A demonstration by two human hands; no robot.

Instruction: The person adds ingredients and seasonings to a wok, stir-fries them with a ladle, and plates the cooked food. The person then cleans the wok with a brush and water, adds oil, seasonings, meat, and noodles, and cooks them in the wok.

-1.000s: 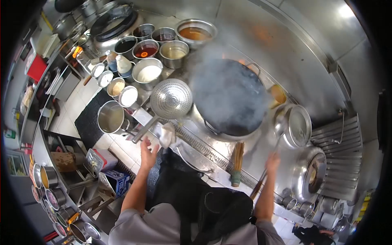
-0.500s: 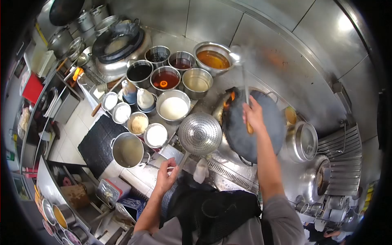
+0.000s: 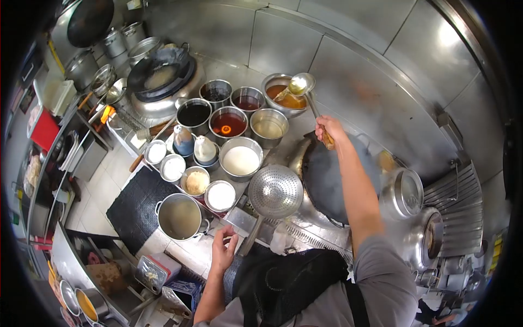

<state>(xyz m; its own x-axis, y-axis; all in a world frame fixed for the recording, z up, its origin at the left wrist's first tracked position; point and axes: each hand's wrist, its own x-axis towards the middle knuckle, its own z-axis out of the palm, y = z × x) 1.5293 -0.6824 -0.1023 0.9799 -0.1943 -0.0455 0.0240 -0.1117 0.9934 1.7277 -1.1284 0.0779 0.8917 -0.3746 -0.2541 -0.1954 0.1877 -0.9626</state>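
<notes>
My right hand grips the wooden handle of a metal ladle. The ladle's bowl is over the rim of a steel bowl of orange-brown liquid, and liquid shows in the ladle. Below my right forearm is a dark, smoking wok. My left hand hangs beside the handle of a perforated strainer, fingers partly curled and apart, holding nothing. A whitish cloth lies near the strainer handle.
Several steel containers of sauces and powders stand left of the wok, with two squeeze bottles among them. A tall pot is left of my left hand. Another wok sits at the back left; a lidded pot is at the right.
My right hand has moved from the right side up and across the wok with the ladle, now over the orange-brown liquid. The view has shifted. My left hand stays near the strainer handle.
</notes>
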